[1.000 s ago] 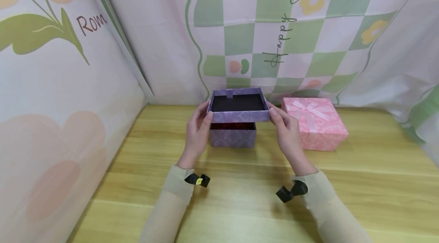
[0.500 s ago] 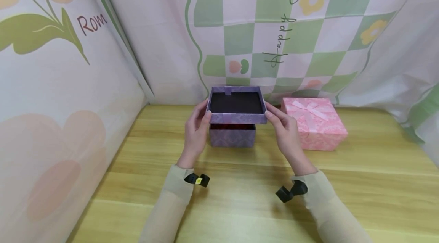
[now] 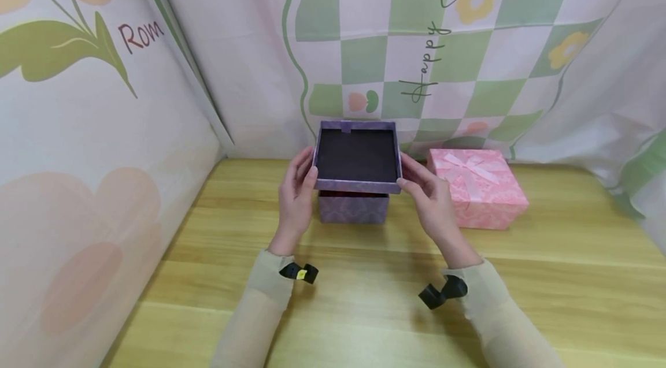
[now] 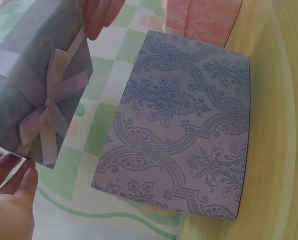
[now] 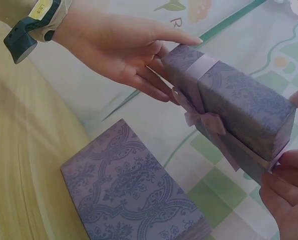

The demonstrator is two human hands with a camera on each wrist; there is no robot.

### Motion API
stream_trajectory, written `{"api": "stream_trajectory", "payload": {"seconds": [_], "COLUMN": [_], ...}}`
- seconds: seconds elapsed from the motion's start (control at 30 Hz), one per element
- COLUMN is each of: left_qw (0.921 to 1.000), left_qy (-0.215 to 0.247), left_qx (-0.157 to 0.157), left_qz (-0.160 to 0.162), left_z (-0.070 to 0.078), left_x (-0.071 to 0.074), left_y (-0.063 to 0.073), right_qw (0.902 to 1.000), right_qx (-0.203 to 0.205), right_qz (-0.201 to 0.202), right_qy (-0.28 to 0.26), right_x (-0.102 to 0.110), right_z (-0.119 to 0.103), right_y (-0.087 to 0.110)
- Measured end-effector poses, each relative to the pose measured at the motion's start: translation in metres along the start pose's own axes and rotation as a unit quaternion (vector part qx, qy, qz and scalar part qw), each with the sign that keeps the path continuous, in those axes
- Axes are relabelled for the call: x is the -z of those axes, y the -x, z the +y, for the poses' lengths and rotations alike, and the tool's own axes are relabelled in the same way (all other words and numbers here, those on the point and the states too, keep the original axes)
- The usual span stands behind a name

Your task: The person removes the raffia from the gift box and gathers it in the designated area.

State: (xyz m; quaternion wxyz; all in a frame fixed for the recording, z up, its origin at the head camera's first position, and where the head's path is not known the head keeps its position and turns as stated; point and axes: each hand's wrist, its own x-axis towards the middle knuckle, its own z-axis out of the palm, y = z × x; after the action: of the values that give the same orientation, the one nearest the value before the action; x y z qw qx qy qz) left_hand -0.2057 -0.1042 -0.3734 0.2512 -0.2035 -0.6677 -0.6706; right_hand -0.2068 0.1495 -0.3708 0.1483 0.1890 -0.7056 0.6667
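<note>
Both hands hold a purple patterned box lid [image 3: 356, 155] by its two ends, above the purple box base [image 3: 354, 209]. Its dark inner side faces up toward the head view. In the left wrist view a lilac ribbon bow [image 4: 47, 102] shows on the lid's outer face. My left hand [image 3: 295, 200] grips the left end with the thumb on the near corner; my right hand [image 3: 432, 200] pinches the right end likewise. The base stands on the table, and a little dark red shows inside it under the lid; the rest of its inside is hidden.
To the right stands a pink gift box [image 3: 476, 186] with a ribbon bow, its lid on. Under everything is a wooden table [image 3: 364, 304]. A checked curtain [image 3: 437, 56] hangs right behind the boxes, and a printed cloth wall [image 3: 104, 194] rises at the left.
The lid has tilted so that more of its dark inside faces the head camera. Its near edge has come down slightly, and its right end has shifted a little left with my right hand.
</note>
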Motion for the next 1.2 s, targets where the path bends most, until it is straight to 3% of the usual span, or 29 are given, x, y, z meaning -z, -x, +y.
{"api": "stream_trajectory", "payload": {"seconds": [0.17,0.6,0.8,1.03,1.2], "left_qw": [1.0000,0.9964,0.9972,0.9994,0.9988], "left_qy": [0.004,-0.084,-0.072,-0.028,-0.021], "left_qx": [0.000,-0.011,-0.019,0.006,0.039], "left_qz": [0.002,-0.006,-0.011,-0.020,-0.022], "left_z": [-0.020,-0.018,-0.020,-0.020,0.001], "left_x": [0.002,0.003,0.002,0.002,0.006], "left_y": [0.001,0.005,0.005,0.003,0.002], "right_qw": [0.9999,1.0000,0.9998,0.9995,0.9990], "right_qx": [0.008,0.006,0.009,0.012,0.027], "right_qz": [0.000,0.005,0.004,0.000,-0.011], "right_qy": [-0.013,0.005,0.017,0.029,0.034], "right_x": [-0.001,-0.001,-0.001,-0.005,-0.013], "right_z": [-0.001,-0.003,-0.002,0.000,0.005], "right_y": [0.002,0.004,0.004,0.003,0.004]}}
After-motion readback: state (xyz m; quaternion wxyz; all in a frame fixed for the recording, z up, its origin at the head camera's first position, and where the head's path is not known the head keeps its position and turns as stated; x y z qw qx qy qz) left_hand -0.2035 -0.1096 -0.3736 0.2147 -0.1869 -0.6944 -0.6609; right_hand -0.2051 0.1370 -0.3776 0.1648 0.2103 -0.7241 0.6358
